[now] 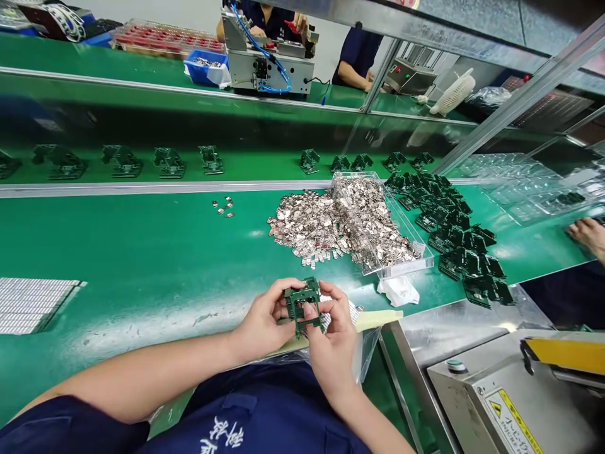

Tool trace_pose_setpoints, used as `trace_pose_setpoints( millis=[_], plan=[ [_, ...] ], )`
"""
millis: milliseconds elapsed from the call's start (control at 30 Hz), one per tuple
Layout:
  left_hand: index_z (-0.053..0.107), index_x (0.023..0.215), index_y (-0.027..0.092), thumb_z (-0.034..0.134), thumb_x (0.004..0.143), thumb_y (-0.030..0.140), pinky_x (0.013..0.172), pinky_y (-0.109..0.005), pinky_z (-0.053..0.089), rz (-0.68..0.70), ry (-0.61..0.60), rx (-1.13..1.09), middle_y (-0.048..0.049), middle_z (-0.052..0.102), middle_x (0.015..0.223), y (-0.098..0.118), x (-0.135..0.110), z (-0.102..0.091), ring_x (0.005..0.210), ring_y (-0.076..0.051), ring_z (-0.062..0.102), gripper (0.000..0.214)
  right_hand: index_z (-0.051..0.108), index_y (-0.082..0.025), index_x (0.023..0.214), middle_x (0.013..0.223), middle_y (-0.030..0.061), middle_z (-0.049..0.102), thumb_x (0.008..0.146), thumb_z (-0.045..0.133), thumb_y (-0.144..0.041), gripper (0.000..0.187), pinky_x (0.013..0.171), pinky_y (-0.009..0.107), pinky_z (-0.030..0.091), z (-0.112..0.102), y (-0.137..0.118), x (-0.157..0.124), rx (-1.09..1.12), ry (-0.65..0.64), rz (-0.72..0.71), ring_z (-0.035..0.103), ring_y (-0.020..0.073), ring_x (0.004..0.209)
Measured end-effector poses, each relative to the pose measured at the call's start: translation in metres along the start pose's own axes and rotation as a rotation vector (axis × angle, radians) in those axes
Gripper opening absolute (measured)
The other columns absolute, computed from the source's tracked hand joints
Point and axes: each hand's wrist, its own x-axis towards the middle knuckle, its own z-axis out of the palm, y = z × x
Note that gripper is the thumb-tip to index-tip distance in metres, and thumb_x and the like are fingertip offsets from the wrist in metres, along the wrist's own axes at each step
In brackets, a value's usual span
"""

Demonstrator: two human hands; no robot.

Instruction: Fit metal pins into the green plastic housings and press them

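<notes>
Between my two hands I hold a green circuit board assembly [309,291] with upright pieces and gaps in it, just above the bench's front edge. My left hand [265,318] has its thumb and fingers closed on the left side. On the other side, my right hand [333,334] grips it, with the thumb across the front. Beneath the hands lies a white gridded sheet [348,310], partly covered by them. Beyond my hands is a heap of small silvery metal pieces [305,221], which runs into a clear plastic tray [406,268] tipped among them.
Many similar green boards [454,221] are piled right of the tray, and others [169,162] stand along the belt behind. A gridded white sheet [35,306] lies far left. A metal machine [510,391] is at lower right. A co-worker's hand [588,233] rests at the right edge.
</notes>
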Motion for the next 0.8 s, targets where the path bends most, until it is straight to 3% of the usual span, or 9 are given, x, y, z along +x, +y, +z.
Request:
trace_pose_setpoints(
  millis=[67,167,367,567,800],
  plan=[
    [0.05,0.117,0.025,0.068,0.08,0.026,0.077,-0.025,0.056,0.027,-0.012,0.012,-0.0038,0.061,0.104,-0.002,-0.001,-0.002,0.085,-0.014,0.065,0.041,0.06,-0.02,0.078,0.117,0.009,0.056,0.084,0.061,-0.023,0.006,0.095,0.04,0.041,0.0,0.001,-0.001,-0.004,0.013,0.004,0.053,0.0242,0.115],
    [0.052,0.116,0.022,0.061,0.087,0.027,0.067,-0.019,0.053,0.094,0.003,0.053,-0.0038,0.06,0.096,-0.003,-0.001,-0.003,0.074,-0.01,0.06,0.031,0.06,-0.02,0.078,0.112,0.0083,0.057,0.084,0.062,-0.023,0.007,0.09,0.037,0.044,0.001,0.003,-0.003,0.023,0.015,0.015,0.054,0.0236,0.11],
    [0.052,0.114,0.021,0.058,0.09,0.025,0.063,-0.017,0.05,0.133,0.038,0.092,-0.0022,0.06,0.087,0.003,-0.002,0.0,0.07,-0.009,0.056,0.025,0.058,-0.021,0.085,0.092,0.0042,0.06,0.085,0.064,-0.027,0.009,0.072,0.03,0.05,0.002,0.003,-0.005,0.329,-0.022,0.196,0.061,0.0177,0.084],
    [0.053,0.112,0.021,0.059,0.088,0.02,0.061,-0.015,0.05,0.122,0.076,0.096,-0.0004,0.062,0.083,0.005,-0.003,0.004,0.069,-0.009,0.058,0.025,0.061,-0.02,0.078,0.085,0.003,0.064,0.079,0.07,-0.023,0.01,0.073,0.028,0.052,0.001,0.001,-0.003,0.474,-0.024,0.257,0.064,0.0162,0.079],
    [0.054,0.109,0.021,0.06,0.086,0.017,0.061,-0.014,0.049,0.119,0.133,0.142,-0.0001,0.064,0.086,0.007,-0.006,0.011,0.07,-0.008,0.058,0.024,0.061,-0.019,0.075,0.082,0.0034,0.064,0.076,0.071,-0.022,0.011,0.072,0.028,0.051,-0.003,0.004,-0.005,0.492,0.021,0.293,0.061,0.0161,0.078]
  ],
)
